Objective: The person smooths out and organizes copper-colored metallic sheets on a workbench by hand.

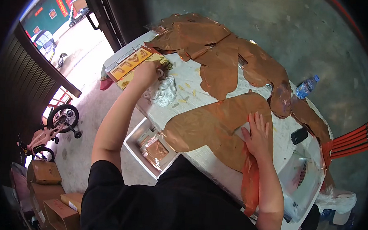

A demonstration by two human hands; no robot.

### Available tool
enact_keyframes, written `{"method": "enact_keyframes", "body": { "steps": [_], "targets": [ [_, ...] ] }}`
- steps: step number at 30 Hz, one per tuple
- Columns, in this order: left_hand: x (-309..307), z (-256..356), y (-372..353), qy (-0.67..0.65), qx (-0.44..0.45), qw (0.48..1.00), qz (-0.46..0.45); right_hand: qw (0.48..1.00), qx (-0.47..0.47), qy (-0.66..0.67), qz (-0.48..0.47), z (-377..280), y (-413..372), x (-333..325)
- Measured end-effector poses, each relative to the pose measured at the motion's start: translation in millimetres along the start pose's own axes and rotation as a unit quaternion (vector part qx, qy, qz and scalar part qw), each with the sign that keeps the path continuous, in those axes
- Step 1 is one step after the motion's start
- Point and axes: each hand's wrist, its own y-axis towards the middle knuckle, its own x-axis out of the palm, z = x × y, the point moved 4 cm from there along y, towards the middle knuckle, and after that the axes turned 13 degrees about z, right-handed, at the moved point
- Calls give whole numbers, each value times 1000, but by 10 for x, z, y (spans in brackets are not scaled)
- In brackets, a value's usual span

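Observation:
My left hand (pixel 146 74) reaches to the far left of the table, over a printed package (pixel 131 65) reading "FALL". Its fingers curl down out of sight beside a heap of white ring-shaped coils (pixel 165 92); what they hold, if anything, is hidden. Flat on a brown uninflated foil balloon (pixel 217 121) rests my right hand (pixel 258 133), fingers spread. A small pale patch (pixel 242 128) shows by its thumb. An orange-red foil strip (pixel 251 183) runs from under that hand toward my body.
More brown foil balloons (pixel 221 38) lie along the table's far edge. A water bottle (pixel 307 87), a black object (pixel 299 136) and a clear plastic bag (pixel 299 175) are at the right. A white bin (pixel 133 138) with packets stands below the near edge.

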Motion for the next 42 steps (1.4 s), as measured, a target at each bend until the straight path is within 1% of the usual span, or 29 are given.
{"method": "enact_keyframes", "body": {
  "steps": [2,3,5,6,8,9,10,11,12,13,14,15,17,18,19,20,21,23,26,27,29,34,36,37,39,40,41,42],
  "targets": [
    [-103,43,6,-2,-30,1000,4,1000,1,-1,3,-7,-4,-7],
    [-134,76,-1,-3,-29,1000,5,1000,2,-2,4,2,-5,-10],
    [-239,178,-36,-32,12,997,66,1000,-3,-3,4,0,-7,-1],
    [-255,251,-76,-33,12,997,68,1000,-4,-4,6,-2,-8,-4],
    [-225,536,-198,-138,49,989,11,1000,0,-1,2,-9,-4,-13],
    [-204,726,-289,-163,111,980,15,1000,-2,-2,3,-10,-6,-17],
    [-71,870,-356,-184,134,973,-25,1000,0,-1,0,-6,-7,-15],
    [28,1028,-383,-197,164,966,-41,1000,2,1,-4,-6,-3,-10],
    [206,1165,-408,-249,207,946,-3,1000,0,1,-4,-11,0,-8],
    [278,1314,-438,-263,222,938,33,1000,3,-2,-7,-8,1,-5],
    [311,1449,-400,-236,219,943,-85,1000,6,-5,-10,-5,1,-2],
    [383,1556,-388,-237,218,943,-84,1000,4,-5,-10,-5,0,2],
    [528,1705,-364,-226,233,946,3,1000,7,0,-7,-2,-3,7],
    [565,1755,-339,-228,234,945,4,1000,7,-2,-6,9,-7,8],
    [621,1806,-311,-210,241,947,-19,1000,5,0,-8,14,-11,13],
    [669,1832,-282,-190,248,949,-41,1000,2,4,-9,13,-10,14],
    [734,1822,-273,-189,250,949,-37,1000,2,3,-4,6,-8,4],
    [871,1772,-253,-198,217,955,-47,1000,2,5,-12,5,1,4],
    [891,1751,-260,-197,217,955,-43,1000,-12,3,2,7,-5,8],
    [894,1748,-279,-200,219,954,-46,1000,-7,1,-1,-16,3,-22],
    [873,1753,-257,-213,189,958,-31,999,7,-19,-32,-70,33,-113],
    [869,1741,-228,-240,177,954,-37,999,19,-23,-33,-55,37,-86],
    [819,1774,-244,-192,192,961,-42,999,21,-27,-40,-28,41,-101],
    [779,1772,-263,-195,192,961,-45,998,17,-23,-50,-5,35,-77],
    [567,1794,-280,-118,280,948,92,998,16,-22,-60,24,66,-85],
    [443,1810,-314,-143,309,935,102,995,23,-18,-93,27,81,-105],
    [349,1806,-355,-147,309,935,99,991,31,-13,-128,35,66,-115],
    [298,1822,-417,-203,339,918,6,991,33,-13,-128,55,66,-139]
  ]
}}
